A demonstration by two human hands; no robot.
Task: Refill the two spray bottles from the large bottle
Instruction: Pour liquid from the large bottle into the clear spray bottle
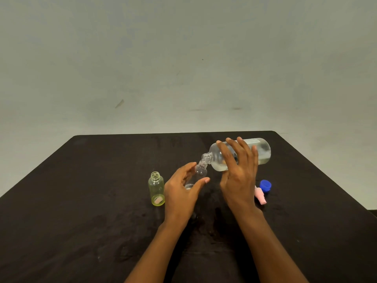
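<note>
Large bottle [263, 152] held tipped near-horizontal in right hand [238, 176], fingers [243, 148] spread and wrapped over its body, neck touching mouth of tilted clear spray bottle [201, 170], gripped by curled left hand [181, 193], yellow spray bottle [156, 188] stood uncapped on table [81, 201], just left.

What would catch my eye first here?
The right hand tips the large bottle, mouth to mouth with the small clear bottle held by the left hand, at centre. A yellow bottle stands open to the left; a blue cap and pink spray head lie to the right.
</note>
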